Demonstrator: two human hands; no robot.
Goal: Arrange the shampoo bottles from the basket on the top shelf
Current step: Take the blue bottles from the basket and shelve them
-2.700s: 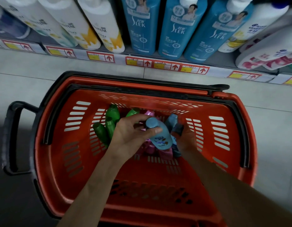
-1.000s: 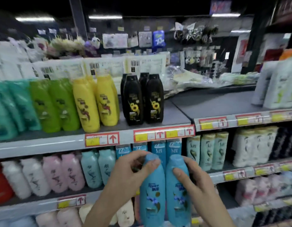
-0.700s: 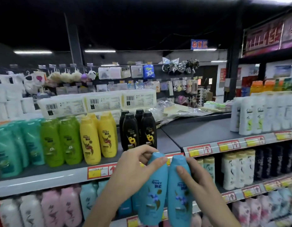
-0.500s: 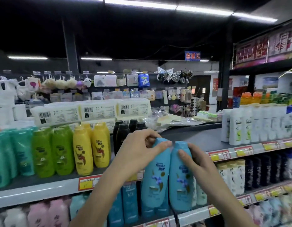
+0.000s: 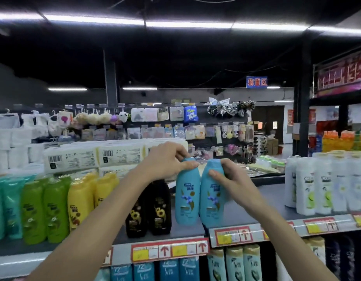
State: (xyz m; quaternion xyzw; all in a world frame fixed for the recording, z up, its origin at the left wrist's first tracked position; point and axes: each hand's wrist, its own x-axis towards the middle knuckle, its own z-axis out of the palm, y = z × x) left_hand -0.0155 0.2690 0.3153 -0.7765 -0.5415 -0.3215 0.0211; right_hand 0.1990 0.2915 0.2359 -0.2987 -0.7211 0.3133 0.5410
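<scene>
Two light-blue shampoo bottles are upright side by side over the front of the grey top shelf [image 5: 256, 203]. My left hand [image 5: 165, 159] grips the cap end of the left blue bottle [image 5: 186, 201]. My right hand [image 5: 228, 179] grips the neck of the right blue bottle [image 5: 210, 203]. Both bottles are just right of two black shampoo bottles [image 5: 149, 207]; whether their bases touch the shelf I cannot tell. The basket is out of view.
Left of the black pair stand yellow bottles [image 5: 82, 199], green bottles [image 5: 44, 207] and teal bottles [image 5: 5, 207]. White bottles [image 5: 325, 183] fill the right end. Bare grey shelf lies between. White boxed packs [image 5: 94, 157] sit behind. Lower shelves hold more bottles.
Both hands lifted the two blue bottles out of the basket, up past the lower shelves to the level of the top shelf, beside the black bottles. The view tilted upward.
</scene>
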